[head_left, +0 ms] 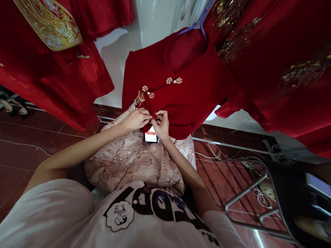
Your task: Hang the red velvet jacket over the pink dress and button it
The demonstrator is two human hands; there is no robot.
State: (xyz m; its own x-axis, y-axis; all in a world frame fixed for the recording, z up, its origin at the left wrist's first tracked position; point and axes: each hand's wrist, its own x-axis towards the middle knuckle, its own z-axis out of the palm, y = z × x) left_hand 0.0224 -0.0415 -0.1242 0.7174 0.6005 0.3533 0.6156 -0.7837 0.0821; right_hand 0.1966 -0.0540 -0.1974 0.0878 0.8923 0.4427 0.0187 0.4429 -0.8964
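A red velvet jacket (191, 89) hangs in front of me, with pearl flower clasps (174, 81) at its chest and a beaded tassel ornament (140, 97) at its side. Near its lower edge my left hand (137, 119) and my right hand (161, 126) meet, fingertips almost touching. Both are closed in a pinch on the jacket's red cloth; whether something tiny is also between the fingers cannot be made out. Just below them a phone (151, 135) with a lit screen rests on the pink-gold brocade fabric (139, 155) over my lap.
A purple hanger (199, 23) holds the jacket. More red garments, one with gold embroidery (55, 31), hang to the left and right. On the right stands a black chair (289, 193) with a metal frame and another phone (319, 184). White cables (262, 198) trail over the tiled floor.
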